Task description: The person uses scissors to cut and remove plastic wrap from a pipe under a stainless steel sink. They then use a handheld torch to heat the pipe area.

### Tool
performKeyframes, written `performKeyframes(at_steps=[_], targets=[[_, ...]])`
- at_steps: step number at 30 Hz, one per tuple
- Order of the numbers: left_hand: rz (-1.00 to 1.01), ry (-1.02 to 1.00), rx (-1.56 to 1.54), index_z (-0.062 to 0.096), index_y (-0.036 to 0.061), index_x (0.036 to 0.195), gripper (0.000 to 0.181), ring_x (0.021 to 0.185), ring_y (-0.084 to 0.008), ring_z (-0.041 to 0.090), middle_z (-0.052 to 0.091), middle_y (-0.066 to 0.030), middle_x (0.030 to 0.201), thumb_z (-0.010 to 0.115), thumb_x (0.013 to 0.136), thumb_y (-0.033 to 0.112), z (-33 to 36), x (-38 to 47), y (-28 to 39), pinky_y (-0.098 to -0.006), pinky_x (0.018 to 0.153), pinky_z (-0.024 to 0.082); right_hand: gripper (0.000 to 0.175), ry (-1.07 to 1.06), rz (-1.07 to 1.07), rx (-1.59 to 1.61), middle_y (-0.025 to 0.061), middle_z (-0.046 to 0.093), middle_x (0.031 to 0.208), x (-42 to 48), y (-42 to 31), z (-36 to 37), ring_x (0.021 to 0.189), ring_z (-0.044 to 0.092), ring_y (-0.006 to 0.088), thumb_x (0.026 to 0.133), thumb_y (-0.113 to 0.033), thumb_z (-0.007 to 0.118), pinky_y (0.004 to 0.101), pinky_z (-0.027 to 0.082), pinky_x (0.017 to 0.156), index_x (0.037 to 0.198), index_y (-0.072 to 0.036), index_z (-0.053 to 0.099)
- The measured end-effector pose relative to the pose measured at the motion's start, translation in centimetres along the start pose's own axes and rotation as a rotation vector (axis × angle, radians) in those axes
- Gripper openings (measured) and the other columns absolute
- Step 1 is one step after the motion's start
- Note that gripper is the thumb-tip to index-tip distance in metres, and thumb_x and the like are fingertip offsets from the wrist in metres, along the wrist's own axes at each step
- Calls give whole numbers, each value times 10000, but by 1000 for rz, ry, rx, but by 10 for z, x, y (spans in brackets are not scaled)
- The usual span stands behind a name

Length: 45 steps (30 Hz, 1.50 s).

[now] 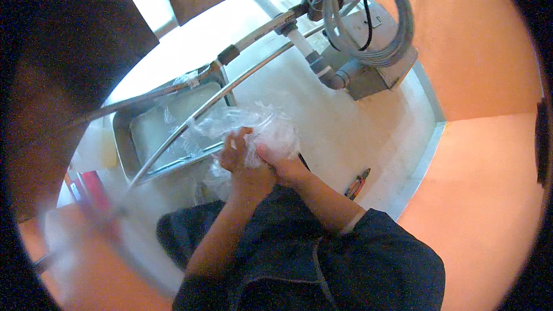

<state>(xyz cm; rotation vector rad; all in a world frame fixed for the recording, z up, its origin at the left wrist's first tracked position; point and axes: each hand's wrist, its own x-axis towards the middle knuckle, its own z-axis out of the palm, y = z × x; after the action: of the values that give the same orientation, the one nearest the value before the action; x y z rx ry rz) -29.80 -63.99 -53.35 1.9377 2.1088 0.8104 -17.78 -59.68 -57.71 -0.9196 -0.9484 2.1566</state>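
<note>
A crumpled bundle of clear plastic film (281, 131) is bunched up in front of my body. My left hand (244, 166) grips its near left part with curled fingers. Close against it, my right hand (283, 164) holds the near right side, thumb on the film. Loose film trails left, over the edge of a rectangular metal pan (177, 112) on the floor. What may lie inside the bundle is hidden. Pliers with red-and-black handles (357, 183) lie on the floor, to the right of my right forearm.
A thin metal pipe (242, 78) slants above the pan. Grey plastic drain piping (319, 67) leads to a metal box (376, 77) at the back right. Coiled clear tubing (404, 21) hangs over it. Orange walls (484, 172) bound the right. A blurred red object (93, 188) stands left.
</note>
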Motion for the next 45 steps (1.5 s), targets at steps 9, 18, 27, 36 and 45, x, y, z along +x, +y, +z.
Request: performKeyframes(at_steps=[9, 18, 27, 36, 45], targets=[[-2, 19, -686, 304, 0, 1470, 833, 1396, -421, 329, 303, -260, 1512, 737, 817, 281, -20, -23, 26, -517, 1135, 308, 357, 500, -166, -12, 137, 601, 1239, -49, -84, -7, 1095, 603, 309, 993, -221, 520, 411, 526, 881, 1306, -48, 522], [-359, -266, -1126, 409, 66, 1400, 642, 1189, -232, 518, 505, -129, 1350, 723, 883, 283, 25, -44, 30, -370, 1005, 424, 563, -17, -190, -1386, 215, 475, 1358, -110, -41, 12, 1304, 432, 362, 937, -243, 576, 444, 368, 1086, 1384, 39, 381], [-997, 117, -1545, 550, 61, 1245, 330, 1095, -199, 567, 610, -93, 1199, 596, 953, 210, 38, -97, 15, -357, 934, 471, 848, 98, -320, -1198, 208, 478, 1379, -109, -35, 49, 1299, 459, 351, 760, -425, 808, 445, 373, 1082, 1373, 12, 418], [-380, -952, -1289, 512, 43, 1351, 516, 1242, -244, 497, 505, -128, 1381, 649, 909, 271, -36, -96, -168, -369, 1016, 427, 249, -151, -355, -1084, 111, 716, 1005, -72, -21, 62, 982, 682, 270, 733, -103, 783, 370, 540, 879, 977, -114, 733], [-990, -692, 140, 607, 41, 1151, 365, 950, -223, 603, 629, -119, 1057, 708, 873, 254, 61, -128, -226, -354, 834, 499, 354, -327, -59, -738, 100, 658, 1129, -88, -80, 91, 1009, 646, 270, 807, -150, 721, 386, 499, 897, 1150, -96, 657]])
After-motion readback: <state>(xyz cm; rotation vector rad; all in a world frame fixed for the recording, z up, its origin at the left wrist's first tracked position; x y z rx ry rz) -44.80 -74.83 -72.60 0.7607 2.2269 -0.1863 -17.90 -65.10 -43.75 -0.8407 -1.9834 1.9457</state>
